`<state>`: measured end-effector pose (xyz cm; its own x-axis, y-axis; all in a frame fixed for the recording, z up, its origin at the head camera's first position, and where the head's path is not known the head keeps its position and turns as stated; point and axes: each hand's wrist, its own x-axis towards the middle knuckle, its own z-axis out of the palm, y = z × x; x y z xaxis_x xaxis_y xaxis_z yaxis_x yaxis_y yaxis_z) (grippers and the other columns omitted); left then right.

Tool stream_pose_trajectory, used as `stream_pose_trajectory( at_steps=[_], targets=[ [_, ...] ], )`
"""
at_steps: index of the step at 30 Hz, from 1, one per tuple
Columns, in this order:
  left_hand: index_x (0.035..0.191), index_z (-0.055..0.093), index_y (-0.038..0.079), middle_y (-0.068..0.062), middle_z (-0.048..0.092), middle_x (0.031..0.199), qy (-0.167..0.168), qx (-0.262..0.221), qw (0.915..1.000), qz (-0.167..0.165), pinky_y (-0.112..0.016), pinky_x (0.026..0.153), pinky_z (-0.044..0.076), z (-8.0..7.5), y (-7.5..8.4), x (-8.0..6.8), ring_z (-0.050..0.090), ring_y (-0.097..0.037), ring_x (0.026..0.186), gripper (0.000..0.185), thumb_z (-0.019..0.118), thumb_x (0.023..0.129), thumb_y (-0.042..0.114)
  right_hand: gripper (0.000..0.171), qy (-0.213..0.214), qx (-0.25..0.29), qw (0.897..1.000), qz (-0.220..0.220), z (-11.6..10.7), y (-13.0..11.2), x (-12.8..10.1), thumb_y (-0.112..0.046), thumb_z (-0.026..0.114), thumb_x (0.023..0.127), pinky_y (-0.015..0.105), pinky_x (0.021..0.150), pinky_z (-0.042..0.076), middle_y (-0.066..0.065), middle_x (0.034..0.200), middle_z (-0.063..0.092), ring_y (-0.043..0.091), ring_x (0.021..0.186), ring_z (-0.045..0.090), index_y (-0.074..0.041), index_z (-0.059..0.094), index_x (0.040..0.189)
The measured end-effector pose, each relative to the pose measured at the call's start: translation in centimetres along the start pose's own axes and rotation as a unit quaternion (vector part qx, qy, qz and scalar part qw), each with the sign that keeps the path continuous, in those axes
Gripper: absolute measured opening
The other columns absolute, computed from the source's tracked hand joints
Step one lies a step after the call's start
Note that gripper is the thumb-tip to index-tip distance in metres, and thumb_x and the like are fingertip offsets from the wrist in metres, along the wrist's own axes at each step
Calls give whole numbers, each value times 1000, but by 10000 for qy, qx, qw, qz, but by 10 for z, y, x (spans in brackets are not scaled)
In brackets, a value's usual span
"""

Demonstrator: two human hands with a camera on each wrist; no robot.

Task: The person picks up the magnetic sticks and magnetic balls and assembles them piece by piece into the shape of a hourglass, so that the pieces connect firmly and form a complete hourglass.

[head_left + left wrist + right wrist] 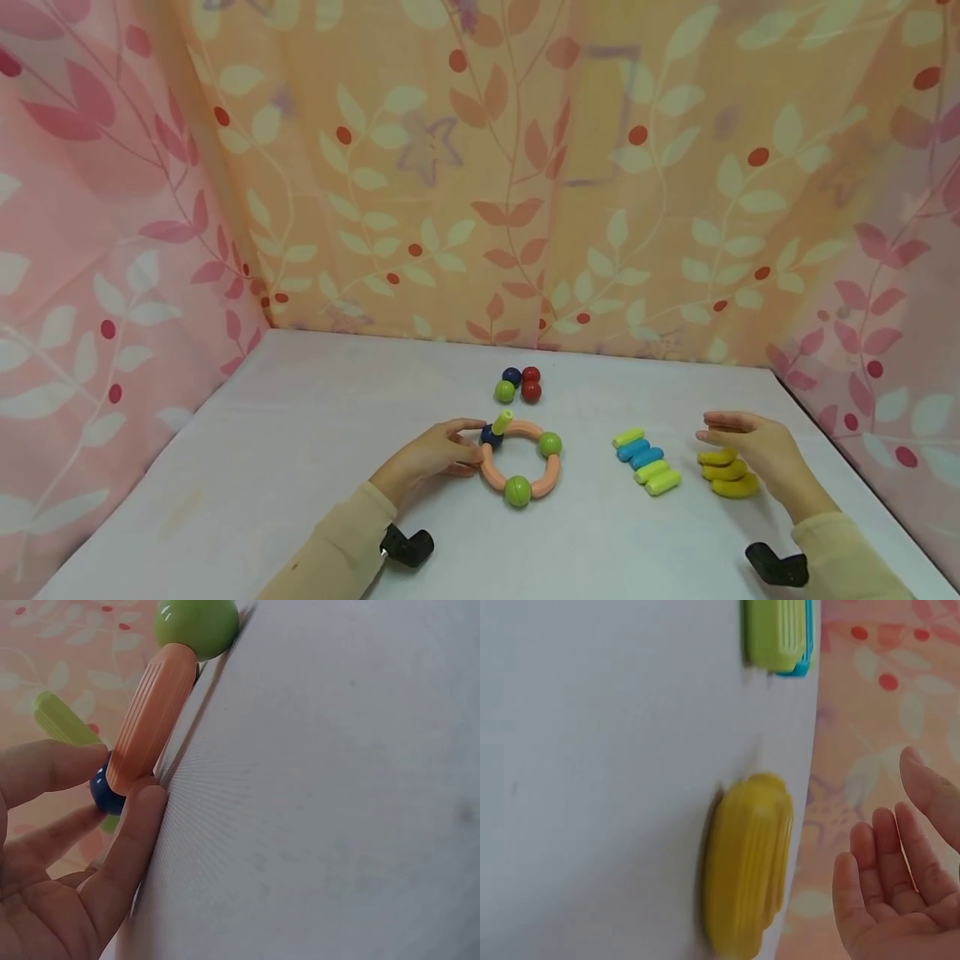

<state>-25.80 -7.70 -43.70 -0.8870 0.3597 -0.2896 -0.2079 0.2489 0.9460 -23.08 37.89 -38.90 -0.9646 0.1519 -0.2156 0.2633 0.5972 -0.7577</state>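
On the table lies a ring [492, 472] of salmon curved rods joined by two green balls [517, 491] and a navy ball [490, 437]. A short lime stick [503, 422] sticks up out of the navy ball. My left hand [431, 454] holds the ring at its left side; in the left wrist view its fingers pinch around the navy ball and the end of a salmon rod [154, 712]. My right hand [772, 458] hovers over three yellow curved pieces [731, 483], holding nothing. The right wrist view shows its fingers relaxed and apart from the yellow pieces [746, 862].
Right of the ring, several short lime and blue sticks [647, 458] lie in a slanted row. Behind it sits a cluster of red, navy and green balls [530, 391]. Patterned cloth walls [450, 167] enclose the white table [300, 400] at the back and sides.
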Motion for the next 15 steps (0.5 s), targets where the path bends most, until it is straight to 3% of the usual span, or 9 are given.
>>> stream_pose_trajectory(
  at_steps=[5,8,11,15],
  targets=[
    [145,48,6,-12,60,102,64,-31,10000,-15,-34,82,61,2,0,-1,68,-16,87,59,69,90,3,82,-55,75,9998,162,-11,16,9,-55,65,90,70,110,28,27,152,40,48,138,32,0,43,147],
    [145,48,7,-12,60,102,99,-18,9999,-9,-35,82,61,3,1,-2,68,-16,87,59,69,90,4,79,46,124,9995,272,-15,27,13,-51,67,91,64,110,34,27,148,45,47,134,38,2,44,145],
    [145,49,7,-12,60,102,108,19,9999,-32,-35,82,61,3,1,-2,68,-16,87,59,69,90,5,78,102,83,9993,337,-18,36,15,-50,69,89,58,108,40,20,136,61,43,132,41,3,48,143],
    [145,49,8,-12,59,102,116,61,9999,-60,-34,83,61,3,2,-2,67,-16,87,59,69,90,5,76,96,296,9987,400,-21,43,17,-48,72,88,60,112,34,7,124,69,43,134,39,1,50,142]
  ],
)
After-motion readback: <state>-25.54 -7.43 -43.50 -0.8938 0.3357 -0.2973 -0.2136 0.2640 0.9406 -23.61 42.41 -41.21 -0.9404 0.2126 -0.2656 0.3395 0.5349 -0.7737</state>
